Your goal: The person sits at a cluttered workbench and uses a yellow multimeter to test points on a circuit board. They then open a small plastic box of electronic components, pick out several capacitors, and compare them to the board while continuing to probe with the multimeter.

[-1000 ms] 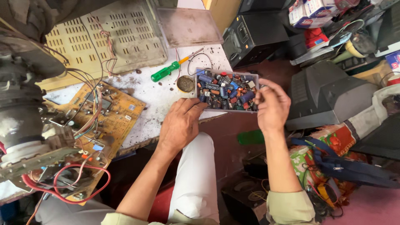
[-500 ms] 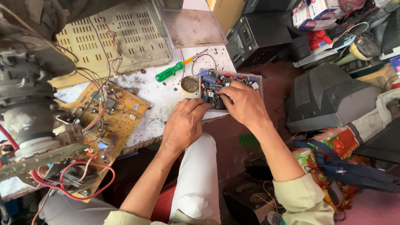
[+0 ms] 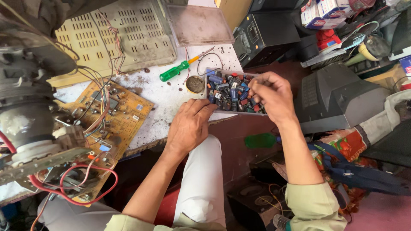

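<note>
A small clear box point(image 3: 214, 109) full of several blue, black and red electronic parts sits at the white table's near right edge. My left hand point(image 3: 188, 124) lies flat on the table and holds the box's near left corner. Over the box's right half, my right hand point(image 3: 270, 95) has its fingertips pinched together among the parts; whether a part is between them is hidden.
A yellow circuit board point(image 3: 115, 115) with wires lies to the left, beside a picture-tube neck point(image 3: 25, 119). A green screwdriver point(image 3: 173, 71), a small round tin point(image 3: 195, 84), a vented cover point(image 3: 115, 38) and a clear lid point(image 3: 198, 23) lie behind. A grey monitor casing point(image 3: 338, 96) stands at right.
My right hand has come from the box's right end in over the parts, and its fingers have closed into a pinch. My left hand has slid slightly along the box's near edge.
</note>
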